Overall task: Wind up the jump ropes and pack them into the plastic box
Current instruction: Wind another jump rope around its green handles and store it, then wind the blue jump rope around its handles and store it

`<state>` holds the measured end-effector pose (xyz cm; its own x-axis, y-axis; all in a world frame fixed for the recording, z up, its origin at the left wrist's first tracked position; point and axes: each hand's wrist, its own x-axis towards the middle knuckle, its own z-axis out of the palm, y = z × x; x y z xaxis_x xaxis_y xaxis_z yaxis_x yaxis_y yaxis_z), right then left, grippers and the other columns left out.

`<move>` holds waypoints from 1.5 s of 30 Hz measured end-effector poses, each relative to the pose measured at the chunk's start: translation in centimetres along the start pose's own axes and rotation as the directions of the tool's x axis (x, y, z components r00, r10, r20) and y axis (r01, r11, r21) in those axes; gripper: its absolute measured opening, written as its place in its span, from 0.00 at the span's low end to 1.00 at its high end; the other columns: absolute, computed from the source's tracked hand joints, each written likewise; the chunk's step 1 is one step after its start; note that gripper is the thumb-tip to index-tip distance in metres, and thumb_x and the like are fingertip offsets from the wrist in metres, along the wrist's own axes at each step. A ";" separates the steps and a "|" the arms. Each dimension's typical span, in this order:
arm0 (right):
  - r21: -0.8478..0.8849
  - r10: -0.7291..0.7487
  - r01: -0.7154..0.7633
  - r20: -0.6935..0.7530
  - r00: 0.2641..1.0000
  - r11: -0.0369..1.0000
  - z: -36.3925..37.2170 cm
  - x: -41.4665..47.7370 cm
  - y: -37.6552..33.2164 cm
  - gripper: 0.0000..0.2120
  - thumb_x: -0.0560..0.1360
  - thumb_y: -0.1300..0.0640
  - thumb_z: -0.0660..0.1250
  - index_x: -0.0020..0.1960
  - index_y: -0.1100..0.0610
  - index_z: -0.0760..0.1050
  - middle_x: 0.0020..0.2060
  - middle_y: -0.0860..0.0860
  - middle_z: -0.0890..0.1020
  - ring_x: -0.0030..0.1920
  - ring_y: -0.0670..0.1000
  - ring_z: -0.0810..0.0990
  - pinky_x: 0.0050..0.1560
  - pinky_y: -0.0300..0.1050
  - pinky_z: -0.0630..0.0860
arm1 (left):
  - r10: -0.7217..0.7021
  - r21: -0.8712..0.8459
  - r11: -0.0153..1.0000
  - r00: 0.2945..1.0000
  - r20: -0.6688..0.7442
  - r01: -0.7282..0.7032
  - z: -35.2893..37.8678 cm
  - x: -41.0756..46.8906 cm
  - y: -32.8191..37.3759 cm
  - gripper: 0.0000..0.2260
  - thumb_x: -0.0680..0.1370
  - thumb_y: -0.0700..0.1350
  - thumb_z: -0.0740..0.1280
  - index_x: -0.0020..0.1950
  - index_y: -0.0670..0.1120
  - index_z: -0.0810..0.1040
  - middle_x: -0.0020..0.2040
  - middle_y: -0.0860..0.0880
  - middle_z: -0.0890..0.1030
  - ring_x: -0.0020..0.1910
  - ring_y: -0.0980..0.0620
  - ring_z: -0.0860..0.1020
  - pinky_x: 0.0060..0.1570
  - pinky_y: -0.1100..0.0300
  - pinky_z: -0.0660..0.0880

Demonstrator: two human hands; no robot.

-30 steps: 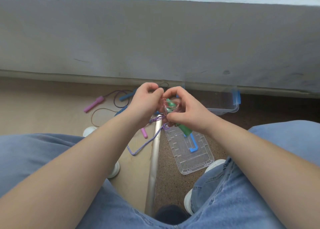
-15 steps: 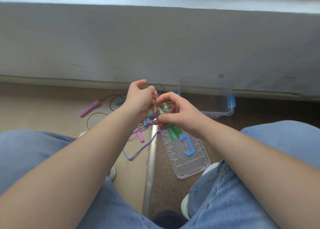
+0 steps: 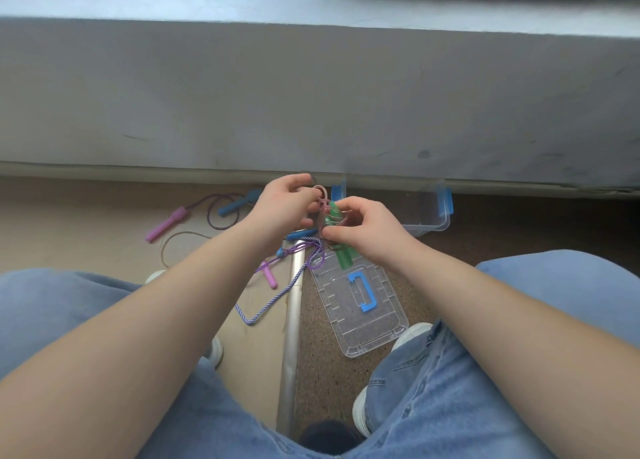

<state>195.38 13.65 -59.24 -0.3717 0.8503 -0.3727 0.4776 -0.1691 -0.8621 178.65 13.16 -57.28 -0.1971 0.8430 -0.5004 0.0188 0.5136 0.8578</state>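
I count two hands, one clear plastic box (image 3: 429, 223), one lid (image 3: 377, 323), and two pink handles (image 3: 168, 221) and two blue handles (image 3: 239, 205) loose on the floor. The right hand (image 3: 367, 230) pinches the green-handled jump rope (image 3: 344, 259), whose green grips poke out at 7 o'clock below its fingers. The left hand (image 3: 284, 205) pinches its translucent pink cord (image 3: 320, 197), looped at 10 o'clock. The box lies at 2 o'clock from the grip.

Indoor floor (image 3: 86, 223) beside grey wall (image 3: 311, 94), metal strip (image 3: 292, 337).
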 end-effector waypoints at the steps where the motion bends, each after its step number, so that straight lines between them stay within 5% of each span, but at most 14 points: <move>1: 0.001 0.011 -0.011 -0.020 1.000 1.000 -0.2 0.4 0.3 0.20 0.66 0.49 0.78 0.57 0.49 0.81 0.46 0.48 0.86 0.47 0.49 0.85 0.56 0.55 0.82 | -0.013 0.010 1.000 1.000 0.012 0.013 0.1 0.3 -0.1 0.16 0.79 0.42 0.68 0.67 0.46 0.75 0.55 0.49 0.83 0.47 0.55 0.83 0.37 0.62 0.79; 5: 0.114 0.091 -0.076 -0.130 0.987 0.991 -0.8 2.7 1.6 0.18 0.66 0.54 0.77 0.55 0.49 0.82 0.47 0.48 0.86 0.50 0.51 0.85 0.56 0.56 0.81 | -0.079 0.061 0.995 0.995 0.062 0.075 1.1 1.8 -0.5 0.15 0.79 0.42 0.66 0.67 0.46 0.77 0.56 0.48 0.83 0.48 0.54 0.82 0.36 0.60 0.79; 9: 0.315 0.265 -0.187 -0.226 0.937 0.930 -1.1 6.3 4.6 0.26 0.57 0.49 0.76 0.55 0.49 0.80 0.49 0.50 0.85 0.51 0.55 0.85 0.52 0.59 0.83 | -0.142 0.006 0.990 0.987 0.076 0.142 3.3 4.0 -1.4 0.13 0.81 0.40 0.61 0.64 0.47 0.77 0.54 0.48 0.83 0.46 0.53 0.80 0.44 0.57 0.79; 14: 0.511 0.469 -0.278 -0.293 0.833 0.813 -2.1 10.6 9.2 0.21 0.71 0.60 0.75 0.62 0.53 0.75 0.54 0.52 0.81 0.55 0.56 0.82 0.55 0.59 0.82 | -0.226 -0.062 0.972 0.973 0.047 0.229 5.3 7.7 -4.4 0.14 0.80 0.39 0.59 0.62 0.48 0.78 0.55 0.46 0.83 0.47 0.52 0.82 0.43 0.57 0.79; 17: 0.530 0.516 -0.275 -0.383 0.766 0.802 -3.1 12.5 10.9 0.27 0.71 0.57 0.76 0.68 0.52 0.73 0.58 0.51 0.80 0.58 0.55 0.81 0.58 0.57 0.81 | -0.272 -0.131 0.953 0.962 0.021 0.272 5.8 9.4 -5.9 0.13 0.81 0.38 0.58 0.60 0.48 0.78 0.54 0.47 0.84 0.45 0.53 0.83 0.41 0.58 0.80; 21: 0.428 0.478 -0.294 -0.429 0.767 0.855 -3.8 13.5 11.7 0.33 0.73 0.56 0.75 0.75 0.51 0.66 0.65 0.52 0.78 0.62 0.54 0.80 0.63 0.56 0.79 | -0.298 -0.151 0.944 0.955 0.004 0.295 5.9 11.1 -7.3 0.14 0.80 0.38 0.58 0.60 0.48 0.79 0.54 0.47 0.84 0.44 0.53 0.82 0.41 0.58 0.81; 26: 0.188 0.490 -0.461 -0.163 0.856 0.867 -1.7 12.9 11.2 0.10 0.80 0.55 0.67 0.59 0.57 0.80 0.46 0.52 0.86 0.49 0.51 0.85 0.53 0.51 0.84 | -0.346 -0.149 0.929 0.938 -0.016 0.340 4.7 11.5 -9.4 0.13 0.80 0.38 0.59 0.60 0.46 0.78 0.49 0.48 0.83 0.43 0.52 0.80 0.43 0.57 0.79; 33: -0.014 0.472 -0.472 0.070 0.879 0.881 3.9 15.2 11.5 0.10 0.82 0.58 0.60 0.55 0.59 0.80 0.30 0.54 0.83 0.30 0.52 0.79 0.37 0.46 0.80 | -0.436 -0.112 0.898 0.896 -0.083 0.426 1.2 12.4 -14.1 0.12 0.81 0.38 0.58 0.59 0.46 0.78 0.46 0.49 0.80 0.40 0.53 0.77 0.39 0.59 0.76; 39: -0.128 0.504 -0.492 0.088 0.859 0.861 9.0 19.0 12.7 0.12 0.81 0.62 0.55 0.56 0.54 0.77 0.40 0.55 0.84 0.21 0.51 0.77 0.24 0.39 0.74 | -0.448 -0.010 0.889 0.866 -0.224 0.458 -2.6 15.1 -18.0 0.13 0.80 0.40 0.58 0.60 0.48 0.79 0.47 0.49 0.80 0.39 0.52 0.78 0.36 0.58 0.75; 42: -0.313 0.404 -0.364 0.072 0.912 0.877 11.1 21.0 13.5 0.16 0.77 0.63 0.58 0.60 0.51 0.78 0.52 0.56 0.83 0.39 0.55 0.84 0.41 0.43 0.81 | -0.373 0.137 0.894 0.878 -0.300 0.427 -4.7 16.4 -19.3 0.13 0.78 0.42 0.59 0.59 0.51 0.78 0.52 0.50 0.81 0.26 0.53 0.79 0.28 0.63 0.73; 45: -0.541 0.282 -0.194 0.084 0.956 0.819 12.8 22.6 14.7 0.22 0.77 0.62 0.60 0.70 0.52 0.73 0.60 0.57 0.81 0.60 0.59 0.77 0.59 0.48 0.74 | -0.358 0.158 0.880 0.843 -0.401 0.448 -6.9 17.8 -21.0 0.09 0.75 0.44 0.61 0.52 0.53 0.76 0.43 0.51 0.82 0.29 0.52 0.82 0.40 0.61 0.79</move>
<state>183.82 24.01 -84.74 -0.2873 0.7232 -0.6280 0.8934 -0.0340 -0.4479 167.97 16.29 -83.35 -0.5656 0.4633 -0.6822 0.0827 0.8550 0.5120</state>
